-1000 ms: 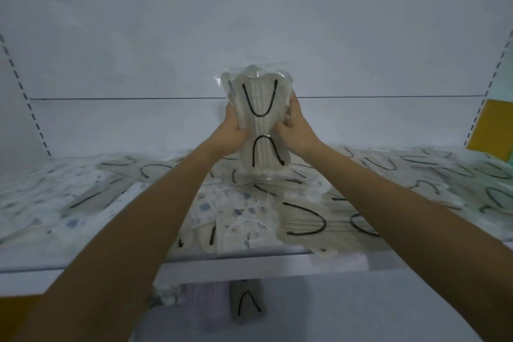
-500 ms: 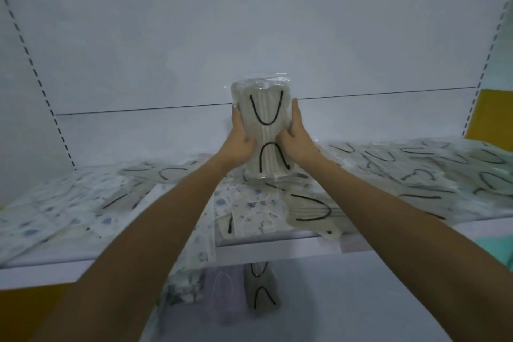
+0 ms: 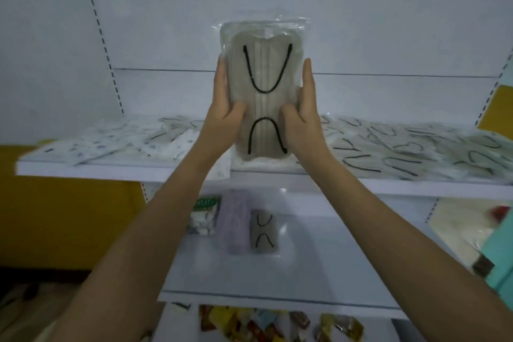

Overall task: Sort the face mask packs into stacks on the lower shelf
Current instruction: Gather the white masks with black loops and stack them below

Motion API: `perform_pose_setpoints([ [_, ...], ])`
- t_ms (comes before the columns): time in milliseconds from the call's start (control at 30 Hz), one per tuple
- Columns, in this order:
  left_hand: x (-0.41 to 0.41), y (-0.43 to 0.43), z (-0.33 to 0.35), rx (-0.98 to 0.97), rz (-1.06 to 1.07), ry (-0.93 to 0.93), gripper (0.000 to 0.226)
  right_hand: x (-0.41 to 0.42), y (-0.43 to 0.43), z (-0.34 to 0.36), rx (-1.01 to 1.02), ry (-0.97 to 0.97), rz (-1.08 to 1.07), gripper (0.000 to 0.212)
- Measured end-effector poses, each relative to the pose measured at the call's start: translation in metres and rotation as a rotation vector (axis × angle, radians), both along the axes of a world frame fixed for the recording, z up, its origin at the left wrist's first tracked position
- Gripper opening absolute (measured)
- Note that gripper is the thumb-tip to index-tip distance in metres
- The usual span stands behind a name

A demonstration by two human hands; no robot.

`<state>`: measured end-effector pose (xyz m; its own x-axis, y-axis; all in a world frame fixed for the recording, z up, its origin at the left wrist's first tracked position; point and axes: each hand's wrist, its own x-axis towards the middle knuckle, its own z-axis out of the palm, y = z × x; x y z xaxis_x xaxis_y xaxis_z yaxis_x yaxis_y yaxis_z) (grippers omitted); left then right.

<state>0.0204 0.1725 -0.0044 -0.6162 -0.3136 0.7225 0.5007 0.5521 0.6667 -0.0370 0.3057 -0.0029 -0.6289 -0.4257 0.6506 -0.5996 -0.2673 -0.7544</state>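
I hold one grey face mask pack [image 3: 263, 75] with black ear loops upright in front of the upper shelf [image 3: 111, 168]. My left hand [image 3: 223, 116] grips its left edge and my right hand [image 3: 301, 116] grips its right edge, thumbs on the front. On the lower shelf [image 3: 319, 258] three stacks lie side by side: a patterned white pack [image 3: 204, 216], a lilac pack [image 3: 236, 222] and a grey pack [image 3: 263, 233]. Many loose packs lie scattered on the upper shelf, patterned white ones [image 3: 116, 139] at left and grey ones [image 3: 416, 147] at right.
White back panels with slotted uprights [image 3: 102, 36] frame the shelves. A yellow wall [image 3: 69, 216] stands at left. Colourful wrapped packets [image 3: 263, 325] lie below the lower shelf. A teal object [image 3: 499, 253] and a pale bag [image 3: 458, 228] sit at right.
Both hands have lifted the grey pack off the upper shelf and drawn it toward me. The view has tilted down, so the lower shelf and its stacks show fully.
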Motion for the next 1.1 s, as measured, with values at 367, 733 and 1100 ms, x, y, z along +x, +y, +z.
perform_pose_setpoints([
  [367, 0.156, 0.060, -0.164, 0.149, 0.183, -0.299, 0.076, 0.115, 0.043, -0.172, 0.175, -0.380, 0.185, 0.069],
  [733, 0.162, 0.035, -0.275, 0.510, 0.124, -0.652, 0.069, 0.118, 0.021, -0.282, 0.491, -0.544, 0.081, 0.059],
  [1100, 0.092, 0.020, -0.348, 0.555, -0.062, -1.011, 0.053, 0.084, 0.018, -0.368, 0.497, -0.748, -0.173, 0.047],
])
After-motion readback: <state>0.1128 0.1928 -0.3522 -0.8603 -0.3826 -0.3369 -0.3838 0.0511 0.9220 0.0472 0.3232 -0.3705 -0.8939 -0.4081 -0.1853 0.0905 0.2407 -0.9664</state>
